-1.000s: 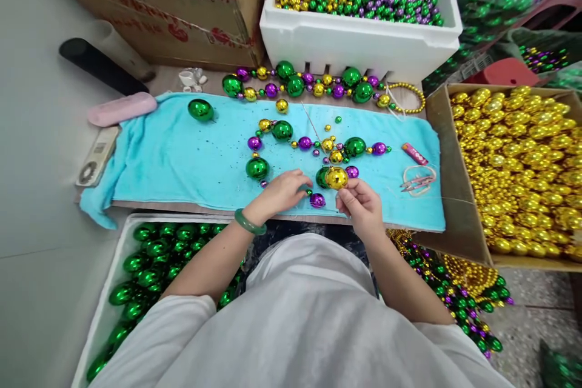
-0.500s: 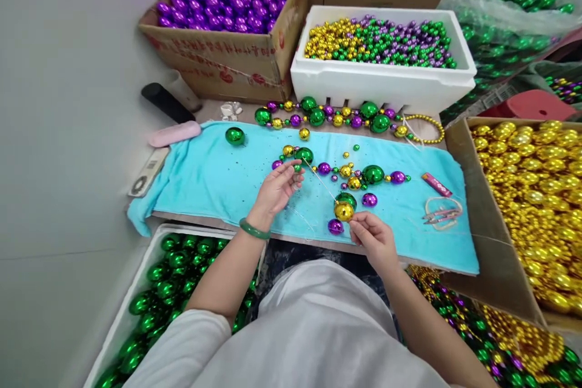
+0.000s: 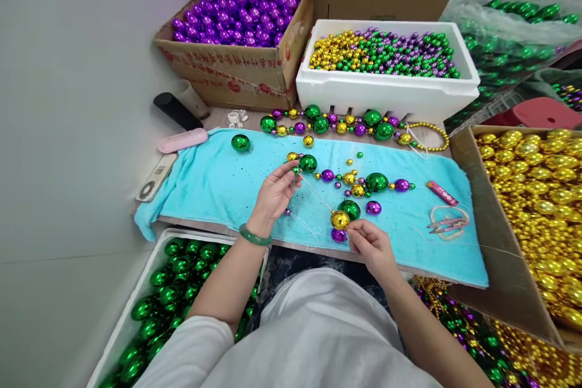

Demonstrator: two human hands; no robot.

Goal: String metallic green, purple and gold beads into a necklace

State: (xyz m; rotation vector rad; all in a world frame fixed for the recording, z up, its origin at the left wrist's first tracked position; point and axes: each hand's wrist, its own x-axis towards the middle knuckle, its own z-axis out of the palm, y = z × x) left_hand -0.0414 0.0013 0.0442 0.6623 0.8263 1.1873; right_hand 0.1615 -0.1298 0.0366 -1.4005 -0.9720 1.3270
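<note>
Head view lets me see, from my distant place, a turquoise cloth (image 3: 213, 176) spread over a table (image 3: 216, 120). Behind it stand a cardboard box (image 3: 227, 76) of purple beads (image 3: 240, 12) and a white foam box (image 3: 386, 91); to the right is a carton (image 3: 500, 254) with gold beads (image 3: 531, 194). The large gold bead (image 3: 340, 220) is between the two hands, just beside the right fingertips, and a thin line (image 3: 316, 192) runs from it toward the left hand (image 3: 274, 197). This hand pinches a small green bead (image 3: 296, 171). The right hand (image 3: 371, 247) holds the large gold bead by its end, thumb against forefinger.
</note>
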